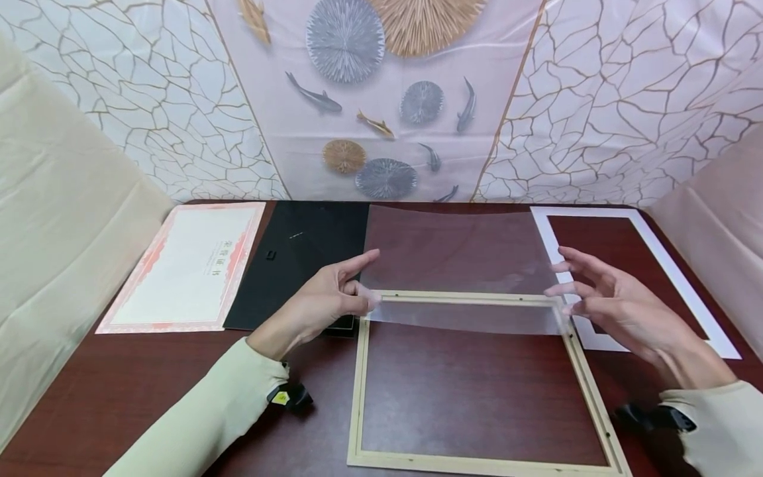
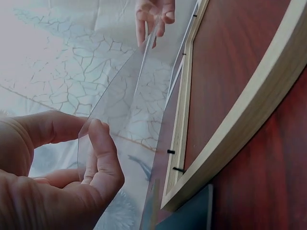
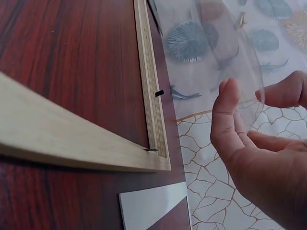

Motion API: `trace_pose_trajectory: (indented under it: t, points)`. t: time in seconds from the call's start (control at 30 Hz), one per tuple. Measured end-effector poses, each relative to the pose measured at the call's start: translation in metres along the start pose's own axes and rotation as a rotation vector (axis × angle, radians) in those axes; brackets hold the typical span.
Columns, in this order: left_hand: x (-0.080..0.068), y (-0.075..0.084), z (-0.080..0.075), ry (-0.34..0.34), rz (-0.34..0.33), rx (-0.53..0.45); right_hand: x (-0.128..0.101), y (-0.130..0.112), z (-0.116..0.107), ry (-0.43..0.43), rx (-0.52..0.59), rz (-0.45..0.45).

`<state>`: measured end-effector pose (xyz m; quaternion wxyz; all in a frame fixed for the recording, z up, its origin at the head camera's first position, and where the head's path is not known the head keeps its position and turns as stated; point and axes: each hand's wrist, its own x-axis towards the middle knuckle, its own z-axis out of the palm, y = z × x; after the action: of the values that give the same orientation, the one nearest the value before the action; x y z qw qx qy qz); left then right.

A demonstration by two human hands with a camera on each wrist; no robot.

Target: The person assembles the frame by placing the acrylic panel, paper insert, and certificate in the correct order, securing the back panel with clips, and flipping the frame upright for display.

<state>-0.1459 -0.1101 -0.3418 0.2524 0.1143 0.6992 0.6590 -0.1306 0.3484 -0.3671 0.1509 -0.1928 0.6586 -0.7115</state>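
Note:
A clear, flexible plastic sheet [image 1: 459, 255] is held up in both hands, its near edge sagging over the far bar of a light wooden picture frame [image 1: 477, 465]. My left hand [image 1: 324, 295] pinches the sheet's left edge between thumb and fingers, close above the frame's far left corner. On the opposite edge, my right hand [image 1: 626, 308] pinches it the same way, seen closer in the right wrist view with the sheet [image 3: 244, 52] bowing between thumb and fingertips. The frame lies on the table with small dark tabs [image 2: 171, 152] along its inner edge.
Left of the frame, a black backing board [image 1: 310, 245] lies beside a red-bordered certificate [image 1: 179, 265]. A white mat [image 1: 584, 212] with a rectangular opening lies at the right. Patterned cloth [image 1: 381, 132] hangs behind the dark red table [image 1: 149, 377].

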Motion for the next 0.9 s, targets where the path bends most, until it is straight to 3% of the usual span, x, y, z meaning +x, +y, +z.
trace_pose_trajectory:
  t: [0.27,0.5,0.7,0.9]
  points:
    - [-0.012,-0.002,0.008,0.000,-0.004,0.006,-0.003,0.000,0.005,0.132,0.080,0.038]
    - [-0.018,-0.001,0.014,0.016,0.006,0.029,-0.010,0.001,0.002,0.046,0.026,0.006]
    - [-0.021,-0.002,0.016,0.056,0.020,0.063,-0.015,0.003,0.003,-0.038,0.057,-0.032]
    - [-0.027,-0.004,0.018,0.071,0.023,0.140,-0.022,0.006,0.010,-0.010,-0.013,-0.025]
